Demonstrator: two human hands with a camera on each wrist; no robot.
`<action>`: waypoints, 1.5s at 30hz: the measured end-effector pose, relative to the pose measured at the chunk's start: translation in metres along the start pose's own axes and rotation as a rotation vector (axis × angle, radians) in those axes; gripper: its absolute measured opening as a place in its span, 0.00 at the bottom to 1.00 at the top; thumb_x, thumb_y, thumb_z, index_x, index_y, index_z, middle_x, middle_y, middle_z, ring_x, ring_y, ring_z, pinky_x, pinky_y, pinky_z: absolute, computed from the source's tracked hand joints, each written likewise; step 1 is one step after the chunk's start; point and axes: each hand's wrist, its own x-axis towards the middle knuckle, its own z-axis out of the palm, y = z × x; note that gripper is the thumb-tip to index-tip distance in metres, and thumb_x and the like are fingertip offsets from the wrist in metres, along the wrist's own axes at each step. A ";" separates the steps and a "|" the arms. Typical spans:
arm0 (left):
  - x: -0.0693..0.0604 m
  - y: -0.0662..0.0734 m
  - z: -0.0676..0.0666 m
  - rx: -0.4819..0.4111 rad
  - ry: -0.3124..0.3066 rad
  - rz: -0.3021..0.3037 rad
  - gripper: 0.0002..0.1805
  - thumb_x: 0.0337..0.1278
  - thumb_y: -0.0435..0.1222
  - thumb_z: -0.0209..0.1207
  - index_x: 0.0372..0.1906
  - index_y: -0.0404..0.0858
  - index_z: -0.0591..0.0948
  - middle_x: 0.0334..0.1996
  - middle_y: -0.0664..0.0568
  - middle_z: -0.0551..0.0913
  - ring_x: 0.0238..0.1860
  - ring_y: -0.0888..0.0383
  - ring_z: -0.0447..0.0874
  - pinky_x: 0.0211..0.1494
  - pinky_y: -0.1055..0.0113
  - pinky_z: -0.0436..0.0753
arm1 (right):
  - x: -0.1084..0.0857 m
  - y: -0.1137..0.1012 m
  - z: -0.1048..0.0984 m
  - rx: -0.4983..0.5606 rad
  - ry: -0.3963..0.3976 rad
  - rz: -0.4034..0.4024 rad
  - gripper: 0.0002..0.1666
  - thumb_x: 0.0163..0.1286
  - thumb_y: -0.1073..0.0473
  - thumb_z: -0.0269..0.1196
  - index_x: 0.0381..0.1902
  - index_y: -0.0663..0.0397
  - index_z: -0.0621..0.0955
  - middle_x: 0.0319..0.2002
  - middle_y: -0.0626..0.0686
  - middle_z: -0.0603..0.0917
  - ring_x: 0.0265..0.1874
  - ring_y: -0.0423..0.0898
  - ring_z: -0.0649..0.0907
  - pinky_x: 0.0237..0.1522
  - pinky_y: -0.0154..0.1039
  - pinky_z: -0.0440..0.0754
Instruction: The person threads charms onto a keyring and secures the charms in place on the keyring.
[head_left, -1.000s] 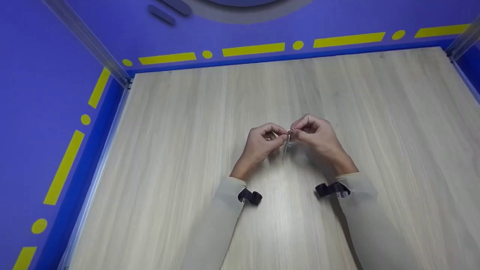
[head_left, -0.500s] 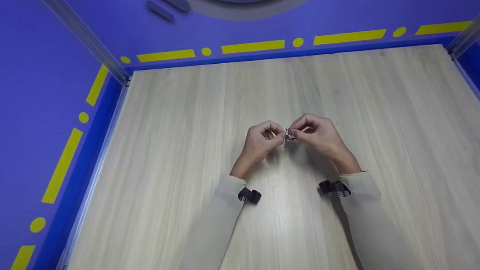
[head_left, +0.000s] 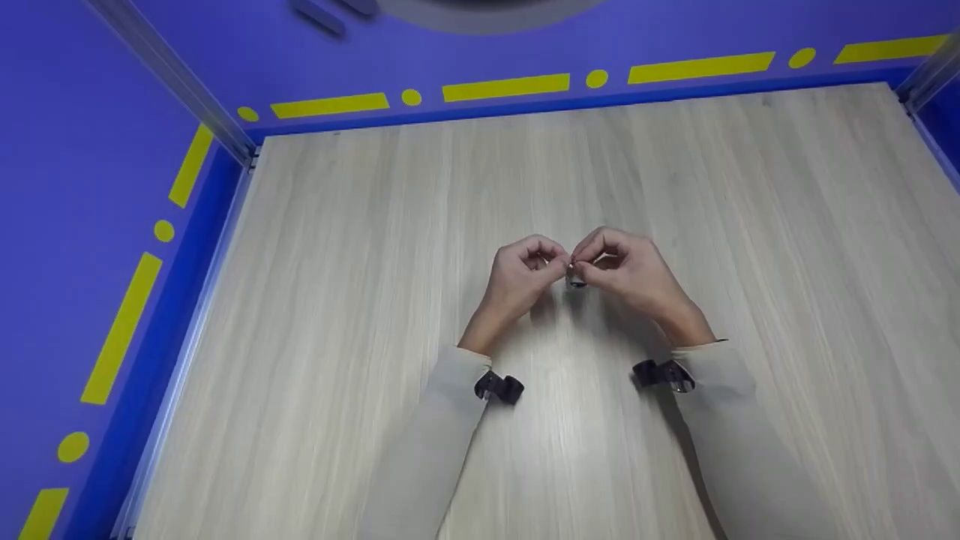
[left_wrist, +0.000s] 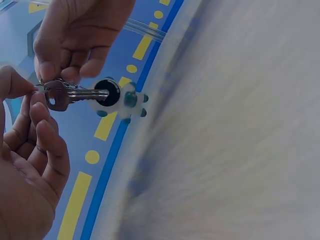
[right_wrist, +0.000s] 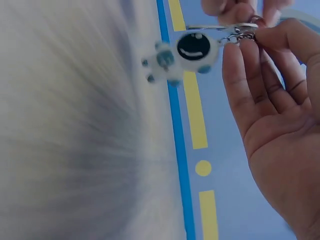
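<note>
Reading this through my feeds, I'd say everything turns on how the key (left_wrist: 75, 94) lies from the grip: it hangs below the fingertips, its long axis running down toward the tabletop (head_left: 360, 337), blade lowest, with the small white figure (right_wrist: 180, 56) dangling alongside on a short chain (right_wrist: 235, 38). I have the left hand (head_left: 521, 274) pinching narrowly, thumb against finger, at the metal ring (right_wrist: 256, 18); the right hand (head_left: 626, 266) pinches at the same top end, though I can't tell how much of that hold is ring and how much chain or key head. Neither hand is clearly nearer, since the fingertips all but meet over the key's head, so I'd judge that sideways play between them is scant. Below, the key and figure hang free of both palms, raised above the wood. Around the hands I see pale grain reaching out to either side; the far edge, under the blue back wall (head_left: 487, 52), stands well apart, and the left wall (head_left: 82, 187) is farther off than any small pull would need
</note>
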 end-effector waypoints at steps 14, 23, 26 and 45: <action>0.000 -0.002 0.000 -0.085 -0.071 0.052 0.05 0.65 0.26 0.69 0.43 0.27 0.87 0.34 0.52 0.88 0.26 0.59 0.83 0.29 0.67 0.81 | 0.003 0.006 0.002 0.109 0.112 0.027 0.05 0.67 0.79 0.65 0.33 0.70 0.82 0.38 0.57 0.87 0.38 0.48 0.86 0.43 0.36 0.85; 0.000 -0.001 -0.001 -0.019 -0.045 0.066 0.05 0.67 0.29 0.69 0.41 0.28 0.87 0.31 0.53 0.88 0.23 0.62 0.80 0.25 0.71 0.76 | 0.003 0.002 0.000 0.066 0.092 0.021 0.03 0.67 0.77 0.67 0.34 0.73 0.81 0.41 0.58 0.87 0.43 0.51 0.86 0.44 0.37 0.86; 0.000 0.000 -0.001 -0.034 -0.058 0.029 0.06 0.68 0.30 0.69 0.42 0.28 0.87 0.30 0.50 0.88 0.22 0.61 0.79 0.26 0.70 0.77 | 0.002 0.000 -0.002 0.079 0.073 -0.010 0.05 0.67 0.77 0.68 0.34 0.74 0.81 0.42 0.60 0.86 0.44 0.52 0.86 0.43 0.38 0.88; -0.001 -0.002 0.002 -0.119 -0.096 0.076 0.05 0.65 0.25 0.68 0.41 0.24 0.87 0.29 0.52 0.87 0.25 0.62 0.82 0.29 0.70 0.81 | 0.003 0.004 -0.004 0.186 0.106 0.022 0.03 0.65 0.80 0.64 0.33 0.75 0.81 0.38 0.56 0.88 0.38 0.48 0.87 0.42 0.36 0.86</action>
